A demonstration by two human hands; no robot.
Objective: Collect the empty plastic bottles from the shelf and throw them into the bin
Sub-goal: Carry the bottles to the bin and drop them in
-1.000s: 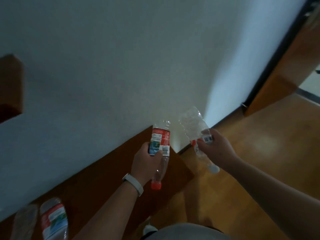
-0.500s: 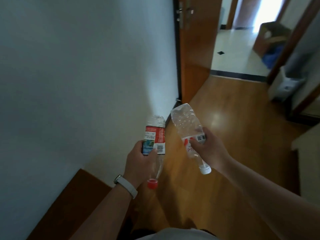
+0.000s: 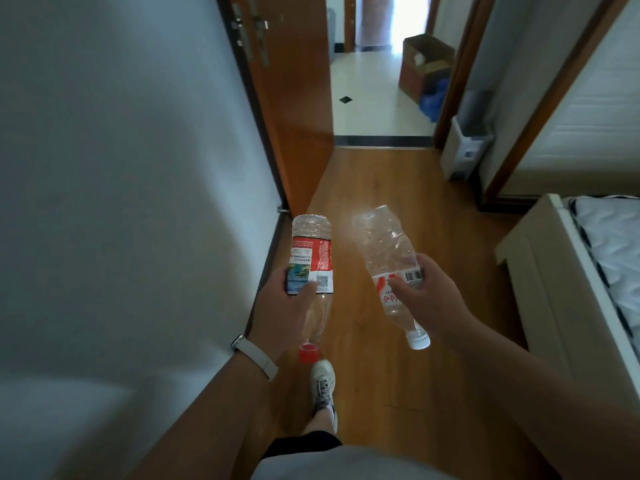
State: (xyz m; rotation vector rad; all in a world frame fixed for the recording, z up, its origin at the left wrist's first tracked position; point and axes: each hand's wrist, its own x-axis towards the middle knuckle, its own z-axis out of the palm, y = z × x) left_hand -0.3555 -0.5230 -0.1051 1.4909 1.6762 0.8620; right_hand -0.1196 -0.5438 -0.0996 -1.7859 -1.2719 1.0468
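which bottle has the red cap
The red-labelled bottle gripped by the left hand; its cap is red, while the crumpled clear bottle in the right hand has a white cap.

Single head-worn wide-angle view, looking forward and down along a wooden floor [image 3: 377, 188] toward an open doorway [image 3: 381, 64]; both forearms close in frame, wall at left.

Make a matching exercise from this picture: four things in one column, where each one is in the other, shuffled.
Things
1. red-capped bottle
2. white-capped bottle
3. white bin
4. cardboard box

Places
A. on the tiled floor
B. held in the left hand
C. on the wooden floor ahead, to the right
D. held in the right hand

Pairs: 1-B, 2-D, 3-C, 4-A
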